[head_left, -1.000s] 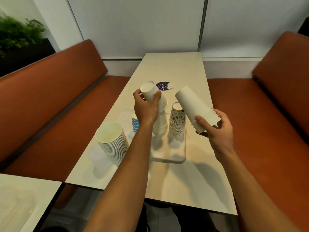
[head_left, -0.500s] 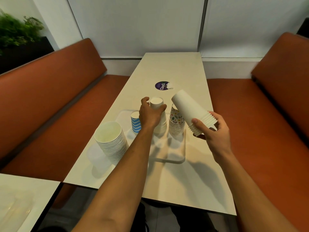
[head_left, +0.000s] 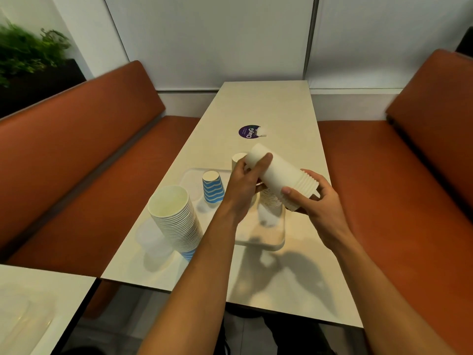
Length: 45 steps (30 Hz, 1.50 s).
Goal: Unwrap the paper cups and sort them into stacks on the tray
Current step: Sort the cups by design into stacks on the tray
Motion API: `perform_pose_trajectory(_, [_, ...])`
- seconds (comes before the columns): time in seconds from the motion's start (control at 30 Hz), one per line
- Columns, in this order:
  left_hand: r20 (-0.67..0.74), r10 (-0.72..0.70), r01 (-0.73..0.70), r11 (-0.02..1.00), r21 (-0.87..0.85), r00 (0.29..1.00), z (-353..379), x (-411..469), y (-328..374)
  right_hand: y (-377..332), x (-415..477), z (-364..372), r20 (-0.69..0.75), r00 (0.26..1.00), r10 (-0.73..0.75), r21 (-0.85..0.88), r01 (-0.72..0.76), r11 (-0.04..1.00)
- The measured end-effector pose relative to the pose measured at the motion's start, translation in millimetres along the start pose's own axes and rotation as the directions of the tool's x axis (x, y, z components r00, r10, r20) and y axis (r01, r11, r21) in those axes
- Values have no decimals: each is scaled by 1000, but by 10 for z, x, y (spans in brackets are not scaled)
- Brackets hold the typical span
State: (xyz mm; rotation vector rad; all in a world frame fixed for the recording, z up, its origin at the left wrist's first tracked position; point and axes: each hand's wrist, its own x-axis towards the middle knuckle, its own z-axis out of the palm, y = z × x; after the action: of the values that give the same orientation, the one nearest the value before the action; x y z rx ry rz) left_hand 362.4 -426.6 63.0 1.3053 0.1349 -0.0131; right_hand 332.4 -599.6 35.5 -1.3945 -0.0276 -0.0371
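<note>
Both hands hold one nested stack of plain white paper cups (head_left: 279, 172) in the air above the right part of the translucent white plastic tray (head_left: 268, 243), which lies in the middle of the long cream table (head_left: 268, 103). The stack is tilted, its closed bottom pointing far and left. The right hand (head_left: 320, 203) grips the ribbed rim end, fingers curled round it. The left hand (head_left: 244, 183) wraps its thumb and fingers round the bottom end.

On the tray, an upside-down blue-and-white wavy-striped cup (head_left: 213, 187) stands at the left. An upturned white cup pile (head_left: 239, 158) and a patterned cup pile (head_left: 270, 201) stand partly hidden behind the hands. Left of the tray, a tall leaning column of white cups (head_left: 176, 216) stands rim up on the table. A round purple sticker (head_left: 248, 131) lies farther off.
</note>
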Motion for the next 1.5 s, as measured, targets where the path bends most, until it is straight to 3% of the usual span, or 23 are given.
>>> perform_pose_trajectory(0.17, [-15, -4, 3, 997, -75, 1000, -11, -29, -16, -22, -24, -12, 16, 1000, -2, -48, 3, 999])
perform_pose_trajectory(0.4, [-305, 57, -110, 981, -158, 951, -77, 80, 191, 16, 1, -81, -56, 998, -4, -66, 0, 998])
perform_pose_trajectory(0.5, [-462, 143, -199, 977, -75, 875, -127, 150, 327, 46, 26, -115, -145, 989, -15, -56, 7, 998])
perform_pose_trajectory(0.6, [-519, 243, -227, 969, 96, 819, -157, 216, 399, 50, 49, -136, -196, 980, -14, -40, 6, 999])
perform_pose_trajectory(0.8, [-444, 316, -166, 924, 343, 839, -156, 413, 262, 34, 71, -117, -187, 982, -11, -44, 2, 999])
perform_pose_trajectory(1.07, [-357, 244, -40, 869, 494, 901, -140, 609, 95, 16, 65, -137, -172, 985, -6, -48, -3, 999])
perform_pose_trajectory(1.27, [-345, 217, -4, 851, 526, 913, -166, 573, 60, 1, 63, -119, -172, 985, -4, -49, -5, 999])
perform_pose_trajectory(1.5, [-408, 318, -116, 886, 448, 856, -100, 280, 79, -37, 34, -51, -129, 992, -6, -29, 3, 1000])
